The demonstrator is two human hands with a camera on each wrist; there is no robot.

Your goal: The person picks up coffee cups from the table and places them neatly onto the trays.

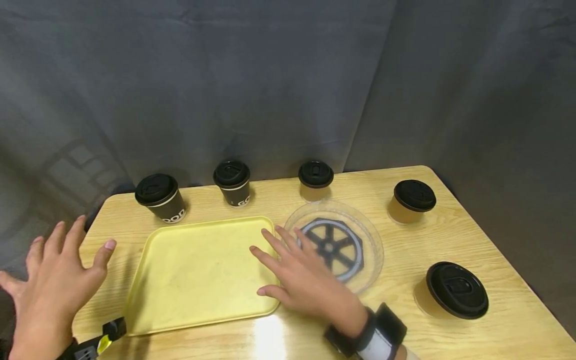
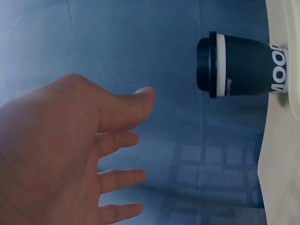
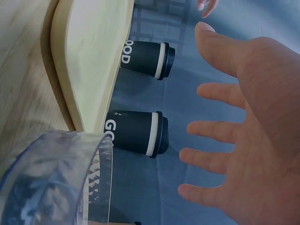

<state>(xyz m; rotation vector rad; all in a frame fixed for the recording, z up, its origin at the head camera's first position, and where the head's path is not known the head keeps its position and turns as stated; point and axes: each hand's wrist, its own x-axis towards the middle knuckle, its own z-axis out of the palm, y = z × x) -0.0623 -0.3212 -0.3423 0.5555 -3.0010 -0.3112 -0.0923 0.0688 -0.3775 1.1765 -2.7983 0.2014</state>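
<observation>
My left hand (image 1: pixel 56 272), fingers spread, hovers left of a yellow tray (image 1: pixel 202 272). Nothing is in it. Beyond that hand stands a dark paper cup (image 1: pixel 168 205) with a black lid, lettered on its side; the left wrist view shows the same cup (image 2: pixel 248 65) upright past the thumb. The right hand (image 1: pixel 301 277) is also spread and holds nothing. It hangs over the tray's right edge and overlaps a clear round dish (image 1: pixel 375 250) in the head view. A second dark lettered cup (image 1: pixel 236 192) stands behind the tray.
Three tan cups with black lids stand farther right: one at the back (image 1: pixel 315 185), one at the right rear (image 1: pixel 409 202) and one at the front right (image 1: pixel 450 292). A dark spoked pattern (image 1: pixel 330 245) shows in the dish. A grey curtain (image 1: pixel 252 90) hangs behind the wooden table (image 1: pixel 360 185).
</observation>
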